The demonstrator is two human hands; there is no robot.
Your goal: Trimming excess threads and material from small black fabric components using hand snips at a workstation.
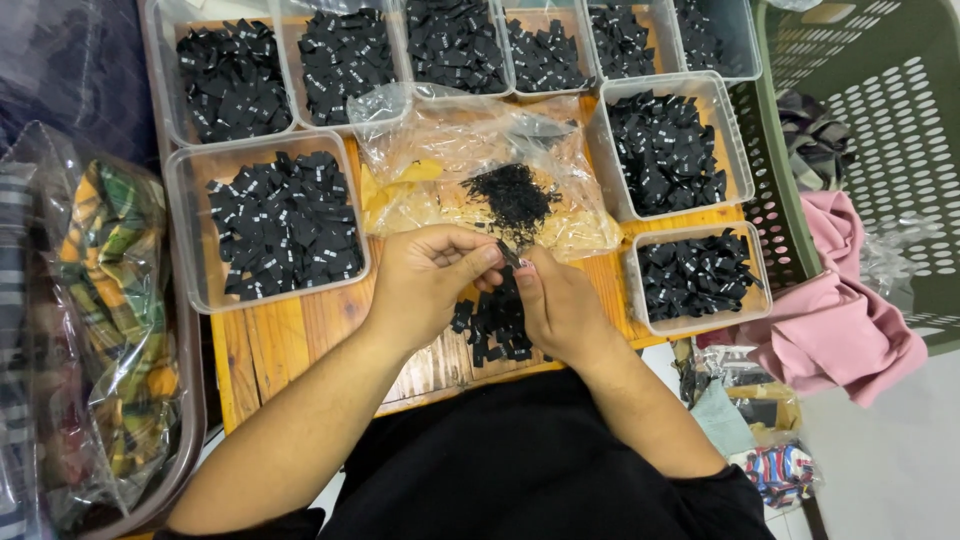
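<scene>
You pinch one small black woven label [508, 256] between both hands, left hand [425, 285] and right hand [560, 305], above a loose pile of black labels [492, 322] on the wooden tabletop [290, 340]. Eight clear plastic tubs [190, 235] already hold sorted labels; the pile remains.

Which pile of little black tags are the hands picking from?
Find the wooden table. Near its front edge, under the left hand and right hand, lies a loose pile of black tags. Unlike the others, it sits bare on the wood, not in a clear plastic tub.
</scene>
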